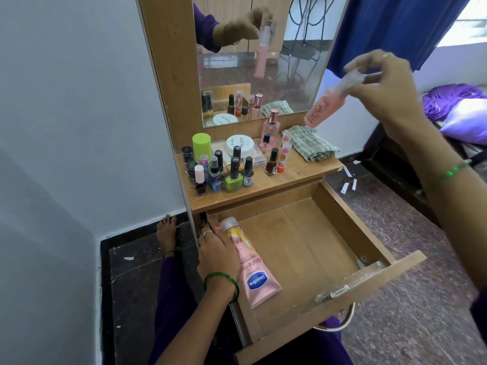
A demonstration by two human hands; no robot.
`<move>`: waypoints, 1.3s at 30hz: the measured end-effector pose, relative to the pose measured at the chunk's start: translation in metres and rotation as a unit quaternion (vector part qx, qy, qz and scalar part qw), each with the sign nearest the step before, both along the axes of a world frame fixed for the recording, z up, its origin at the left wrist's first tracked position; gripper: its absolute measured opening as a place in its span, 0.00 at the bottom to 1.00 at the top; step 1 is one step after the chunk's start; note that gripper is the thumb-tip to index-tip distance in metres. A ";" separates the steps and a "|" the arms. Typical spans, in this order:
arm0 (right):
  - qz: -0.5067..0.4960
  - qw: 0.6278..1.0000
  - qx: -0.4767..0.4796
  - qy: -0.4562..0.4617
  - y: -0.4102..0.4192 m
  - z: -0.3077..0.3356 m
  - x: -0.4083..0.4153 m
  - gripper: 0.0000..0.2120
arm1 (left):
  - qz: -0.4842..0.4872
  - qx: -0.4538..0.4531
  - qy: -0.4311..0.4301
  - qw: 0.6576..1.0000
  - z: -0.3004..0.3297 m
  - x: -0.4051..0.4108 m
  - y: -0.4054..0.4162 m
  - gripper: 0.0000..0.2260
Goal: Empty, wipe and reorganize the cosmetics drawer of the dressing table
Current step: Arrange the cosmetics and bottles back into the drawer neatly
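The right hand (387,88) is pinching the clear cap end of a slim pink plastic spray bottle (326,105) in a fingertip grip, holding it in the air above the right edge of the wooden tabletop (263,189); the bottle's long axis is slanting, base pointing down and left toward a folded green checked cloth (311,144). The left hand (218,255) is curling its grip round the upper half of a pink Vaseline lotion tube (257,275) with a silver cap, which is lying along the left side of the open wooden drawer (350,227), cap toward the back, flat crimped end toward the drawer front. On the tabletop a cluster of nail polish bottles (232,172), a lime green cylinder (201,146), a round white tub (240,145) and a pink perfume bottle (271,130) are standing below the mirror (263,54).
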State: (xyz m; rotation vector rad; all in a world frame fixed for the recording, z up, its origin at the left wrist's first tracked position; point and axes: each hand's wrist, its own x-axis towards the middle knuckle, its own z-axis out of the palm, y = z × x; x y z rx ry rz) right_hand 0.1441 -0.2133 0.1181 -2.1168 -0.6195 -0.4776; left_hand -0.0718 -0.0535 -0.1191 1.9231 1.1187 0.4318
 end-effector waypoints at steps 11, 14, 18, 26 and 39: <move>0.229 0.915 0.082 0.320 -0.018 -0.084 -0.091 0.15 | 0.003 -0.002 0.012 1.000 0.003 0.000 -0.002 0.16; 0.272 0.891 -0.074 0.355 -0.009 -0.123 -0.096 0.15 | 0.004 0.001 0.010 1.000 0.003 0.000 -0.002 0.16; 0.260 0.878 -0.155 0.370 0.009 -0.156 -0.094 0.13 | 0.006 -0.001 0.010 1.000 0.000 0.001 -0.001 0.17; 0.227 0.858 -0.207 0.411 0.036 -0.187 -0.086 0.13 | 0.004 0.002 0.015 1.000 -0.002 0.001 0.000 0.18; 0.232 0.845 -0.365 0.314 0.024 -0.193 -0.096 0.20 | 0.003 0.011 0.001 1.000 -0.002 0.002 0.000 0.16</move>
